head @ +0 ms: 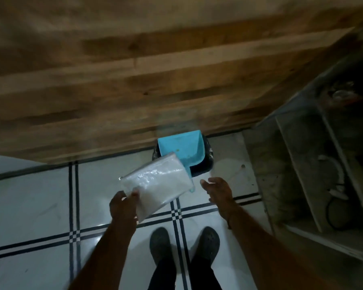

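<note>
a home utility corner: tiled floor [40, 206], wooden cabinet [155, 70], blue dustpan [180, 147] over bin [203, 166]

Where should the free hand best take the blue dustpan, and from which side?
Take the dustpan by its handle, probably from the near right: it points toward the person, beside the open right hand, while the bag in the left hand covers its left.

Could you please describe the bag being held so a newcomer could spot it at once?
Below the big wooden panel lies a white tiled floor, where a blue dustpan sits on a black bin. Overlapping the dustpan's near edge, the left hand pinches the bag by a corner: it alone is flat, clear plastic with white contents.
</note>
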